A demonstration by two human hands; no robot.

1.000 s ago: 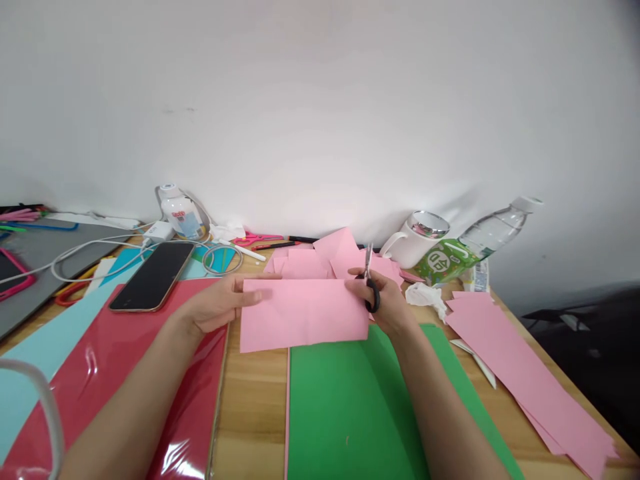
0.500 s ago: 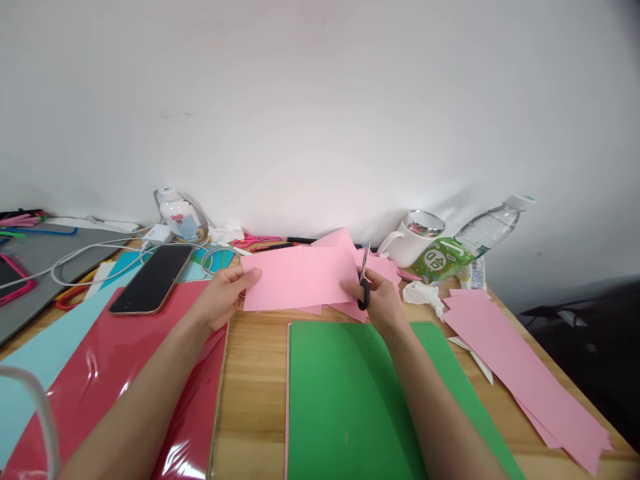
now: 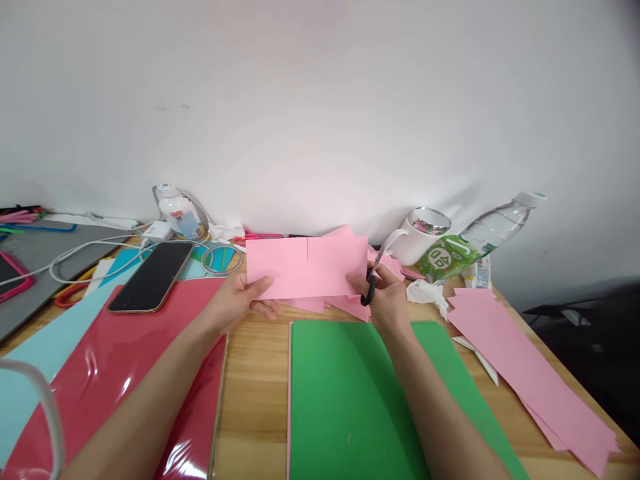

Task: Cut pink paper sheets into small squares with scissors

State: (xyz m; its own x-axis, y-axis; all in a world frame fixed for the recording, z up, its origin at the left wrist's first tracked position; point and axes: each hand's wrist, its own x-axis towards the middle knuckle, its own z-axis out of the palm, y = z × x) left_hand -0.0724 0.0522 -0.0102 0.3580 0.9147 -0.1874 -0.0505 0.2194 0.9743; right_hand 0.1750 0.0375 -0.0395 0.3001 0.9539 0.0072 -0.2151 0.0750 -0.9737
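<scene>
A pink sheet of paper (image 3: 300, 270) is held up above the wooden table, with a short slit or line running down from the middle of its top edge. My left hand (image 3: 245, 297) pinches its lower left side, thumb in front and fingers behind. At the lower right edge, my right hand (image 3: 385, 297) grips the paper with its thumb while also holding black-handled scissors (image 3: 370, 290), blades pointing up and right. More pink paper pieces (image 3: 350, 307) lie behind and below the held sheet.
Green paper (image 3: 360, 400) lies in front, and pink strips (image 3: 530, 373) at right. A white mug (image 3: 417, 240), plastic bottle (image 3: 500, 227) and crumpled tissue (image 3: 427, 293) stand or lie back right. At left are a phone (image 3: 153, 277), red paper in plastic (image 3: 125, 360), and a white bottle (image 3: 180, 213).
The pink sheet has shifted slightly right and up, its slit now showing at the top edge. My left hand has moved right and its grip is lower on the sheet; the scissors tilt further right.
</scene>
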